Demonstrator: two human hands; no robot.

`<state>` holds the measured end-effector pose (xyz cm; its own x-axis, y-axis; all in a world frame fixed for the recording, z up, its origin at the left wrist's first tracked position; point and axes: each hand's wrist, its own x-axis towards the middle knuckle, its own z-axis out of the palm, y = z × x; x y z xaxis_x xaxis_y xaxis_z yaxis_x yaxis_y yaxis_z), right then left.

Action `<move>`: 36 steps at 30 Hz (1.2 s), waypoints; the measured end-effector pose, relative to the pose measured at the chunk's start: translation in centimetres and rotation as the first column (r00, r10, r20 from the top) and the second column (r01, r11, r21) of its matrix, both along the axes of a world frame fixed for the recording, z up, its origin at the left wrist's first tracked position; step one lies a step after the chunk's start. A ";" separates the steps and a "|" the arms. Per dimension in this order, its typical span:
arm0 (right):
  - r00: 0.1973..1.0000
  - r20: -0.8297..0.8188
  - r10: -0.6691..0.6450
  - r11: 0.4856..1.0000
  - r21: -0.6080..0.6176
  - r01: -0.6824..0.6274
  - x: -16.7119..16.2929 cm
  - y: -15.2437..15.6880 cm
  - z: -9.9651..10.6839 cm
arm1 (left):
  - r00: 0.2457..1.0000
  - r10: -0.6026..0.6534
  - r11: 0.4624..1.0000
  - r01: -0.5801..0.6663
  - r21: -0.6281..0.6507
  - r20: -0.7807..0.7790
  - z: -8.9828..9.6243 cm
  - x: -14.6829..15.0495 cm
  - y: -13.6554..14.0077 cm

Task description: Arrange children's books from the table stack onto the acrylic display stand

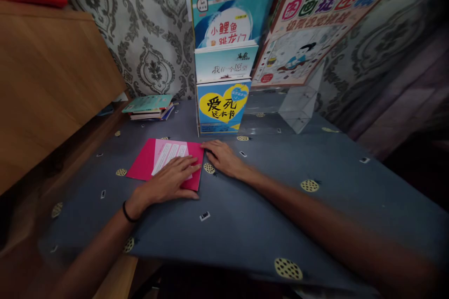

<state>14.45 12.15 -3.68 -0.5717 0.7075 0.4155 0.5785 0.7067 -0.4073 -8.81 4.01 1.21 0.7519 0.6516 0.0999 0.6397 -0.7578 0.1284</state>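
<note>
A thin book with a pink-red cover (142,161) lies closed on the table, with a paler pink panel and white text blocks on its face. My left hand (166,180) rests flat across its lower right part, fingers spread and palm down, a black band round the wrist. At the book's upper right corner is my right hand (224,159), its fingertips touching the edge and its thumb apart from them. Part of the cover is hidden under the left fingers.
A tiered clear stand (298,107) at the back holds several upright books, among them a blue and yellow book (224,124) and a large brown picture book (280,39). A small stack of books (150,105) sits back left, near a wooden cabinet (52,88). The grey tablecloth (245,224) has pineapple prints.
</note>
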 end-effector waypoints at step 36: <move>0.990 0.115 0.082 0.996 0.028 -0.086 -0.1 -0.7 1.1 | 0.994 -0.098 0.782 0.049 0.622 0.045 -0.4 -1.3 -2.6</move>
<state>14.38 11.45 -2.62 -0.6732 0.6420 0.3668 0.5580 0.7666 -0.3177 -10.12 1.41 0.84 0.7699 0.3741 0.5170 0.5865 -0.7341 -0.3423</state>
